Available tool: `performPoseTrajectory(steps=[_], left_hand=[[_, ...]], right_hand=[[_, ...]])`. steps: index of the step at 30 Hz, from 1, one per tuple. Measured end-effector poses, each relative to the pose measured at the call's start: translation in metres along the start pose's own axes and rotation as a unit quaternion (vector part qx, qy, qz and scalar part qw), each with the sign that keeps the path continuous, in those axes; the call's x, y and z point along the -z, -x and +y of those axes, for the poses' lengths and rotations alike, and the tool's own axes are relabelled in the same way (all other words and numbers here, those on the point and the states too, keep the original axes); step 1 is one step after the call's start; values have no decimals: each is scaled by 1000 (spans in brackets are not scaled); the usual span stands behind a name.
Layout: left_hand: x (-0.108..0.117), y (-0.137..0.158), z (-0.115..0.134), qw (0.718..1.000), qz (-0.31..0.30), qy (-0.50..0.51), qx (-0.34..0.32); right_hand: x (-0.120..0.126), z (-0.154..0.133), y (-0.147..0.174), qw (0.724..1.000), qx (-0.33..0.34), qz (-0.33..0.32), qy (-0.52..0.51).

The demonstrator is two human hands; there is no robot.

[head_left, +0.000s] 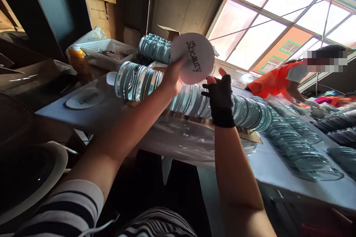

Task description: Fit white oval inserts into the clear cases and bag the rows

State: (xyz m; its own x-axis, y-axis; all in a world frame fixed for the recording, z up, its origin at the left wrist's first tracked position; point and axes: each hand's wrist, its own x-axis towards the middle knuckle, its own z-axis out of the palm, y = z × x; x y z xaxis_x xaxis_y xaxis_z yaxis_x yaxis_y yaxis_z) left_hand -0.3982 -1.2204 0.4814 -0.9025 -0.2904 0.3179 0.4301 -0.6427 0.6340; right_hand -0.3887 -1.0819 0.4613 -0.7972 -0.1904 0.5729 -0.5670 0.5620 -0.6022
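Note:
My left hand is closed on the edge of a round white disc printed with dark lettering that reads "beauty". The disc is raised above a long row of round glass pieces lying on their sides. Just beyond the disc's lower right edge is my right hand, in a black fingerless glove, its fingers apart and nothing visible in it. A similar lettered disc lies flat on the table to the left.
A white plastic basket and an orange bottle stand at the back left. More stacked glass covers the table on the right. A person in an orange vest leans over the far right side.

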Motion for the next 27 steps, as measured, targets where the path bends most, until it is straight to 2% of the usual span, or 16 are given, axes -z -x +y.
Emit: performPoseTrajectory(steps=[2, 4, 6, 7, 8, 9, 11, 12, 13, 14, 15, 17, 22, 27], left_hand=[[0, 15, 9, 998, -51, -35, 1], [12, 21, 29, 989, -102, -108, -13], [34, 15, 59, 959, -131, -247, -52], [48, 9, 74, 923, -135, -350, -82], [62, 2, 89, 866, -127, -474, -99], [74, -5, 101, 789, -115, -597, -88], [90, -16, 114, 621, -120, -774, -20], [94, -19, 116, 553, -127, -823, 12], [95, -20, 115, 504, -135, -853, 30], [94, -19, 113, 474, -139, -869, 35], [91, -17, 109, 458, -136, -878, 31], [86, -11, 104, 449, -127, -884, 20], [88, -7, 102, 458, -123, -880, -7], [96, -14, 100, 481, -116, -869, -8]], right_hand=[[4, -5, -8, 997, -22, 52, -54], [12, -14, -4, 991, -26, 131, -15], [26, -25, 13, 978, 2, 202, 48], [33, -31, 24, 973, 21, 216, 73], [39, -37, 37, 972, 37, 210, 96], [43, -42, 50, 975, 53, 182, 118], [43, -53, 73, 978, 73, 92, 170], [39, -58, 83, 976, 80, 43, 200], [34, -62, 89, 969, 88, 1, 229], [27, -67, 94, 961, 98, -30, 255], [20, -72, 97, 954, 106, -50, 278], [8, -80, 97, 943, 110, -70, 306], [-14, -92, 81, 946, 76, -108, 298], [-56, -87, 43, 950, 15, -146, 276]])
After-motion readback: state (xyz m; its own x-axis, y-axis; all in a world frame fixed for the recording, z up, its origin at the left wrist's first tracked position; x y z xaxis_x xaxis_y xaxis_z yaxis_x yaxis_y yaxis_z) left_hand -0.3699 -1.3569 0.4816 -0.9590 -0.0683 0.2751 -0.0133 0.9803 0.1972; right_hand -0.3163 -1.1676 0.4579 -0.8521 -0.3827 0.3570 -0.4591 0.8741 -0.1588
